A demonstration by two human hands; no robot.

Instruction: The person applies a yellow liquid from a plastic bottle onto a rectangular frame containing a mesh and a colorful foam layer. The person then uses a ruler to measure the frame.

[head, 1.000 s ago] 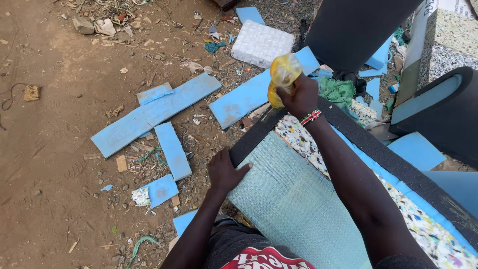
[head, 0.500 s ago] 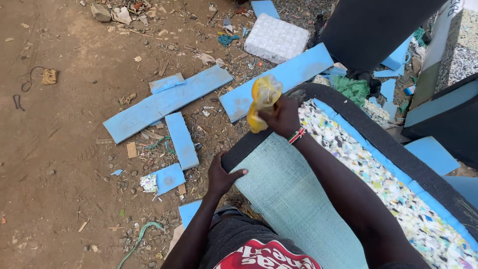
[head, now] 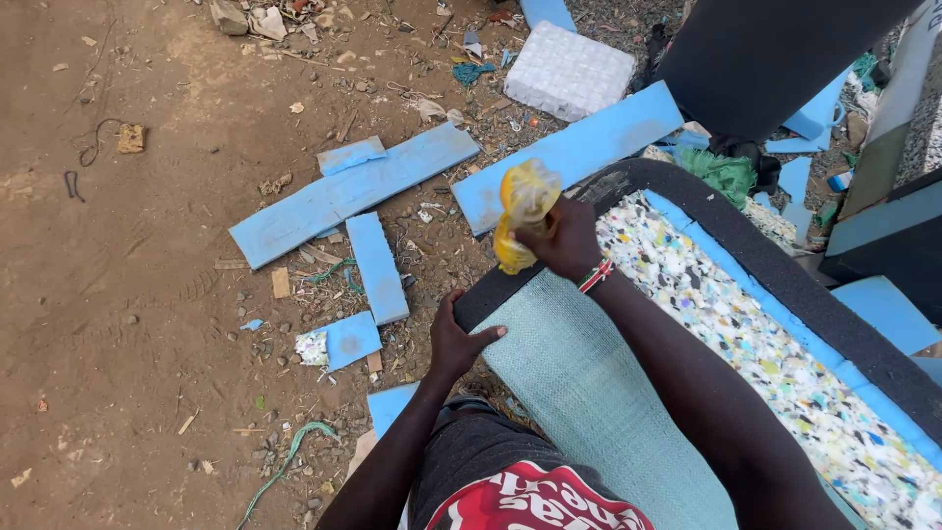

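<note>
My right hand [head: 564, 238] grips a crumpled yellow plastic container [head: 522, 208] and holds it above the near end of a long cushion panel. The panel has a dark border [head: 785, 280], a speckled multicolour foam fill [head: 746, 324] and a pale green woven sheet [head: 589, 393] laid over its near part. My left hand [head: 456, 344] rests with fingers spread on the corner where the green sheet meets the dark edge. A beaded band sits on my right wrist.
Several blue foam strips [head: 343, 191] and offcuts lie on the brown dirt to the left. A white foam block [head: 569, 71] sits at the top. A dark upholstered piece [head: 765, 49] and blue foam slabs [head: 888, 309] crowd the right.
My right hand with the yellow container has drawn back along the panel towards its near end. My left hand stays pressed on the corner of the green sheet.
</note>
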